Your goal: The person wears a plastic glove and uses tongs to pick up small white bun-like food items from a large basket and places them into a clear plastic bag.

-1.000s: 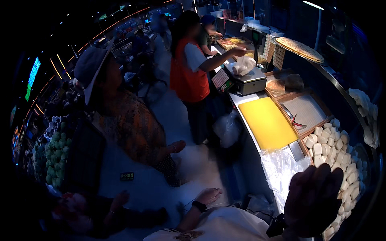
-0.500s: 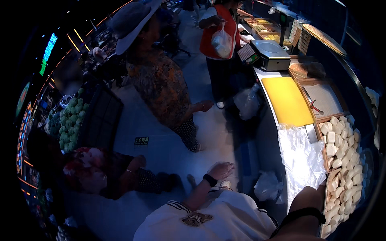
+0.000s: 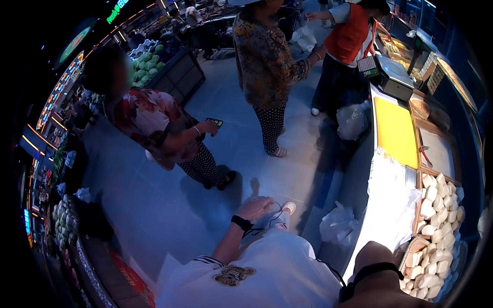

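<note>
the left hand hangs low in front of the person's body, fingers loosely curled and holding nothing, with a black watch on the wrist. it hovers above the person's knee and a white shoe on the grey floor. the right hand itself is out of view at the lower right edge; only the forearm with a black band shows, so i cannot tell whether it is spread or closed. that arm is just beside the desk, close to a tray of pale buns at the desk's near end. a white plastic sheet covers the desk next to the buns, and a yellow board lies farther along. a scale stands at the far end. a white bag hangs off the desk front near the person's legs, and another bag hangs farther up. three people stand on the floor: one in a red floral top holding a phone, one in a patterned blouse, and one in an orange vest by the scale. green produce sits in a bin behind them.
</note>
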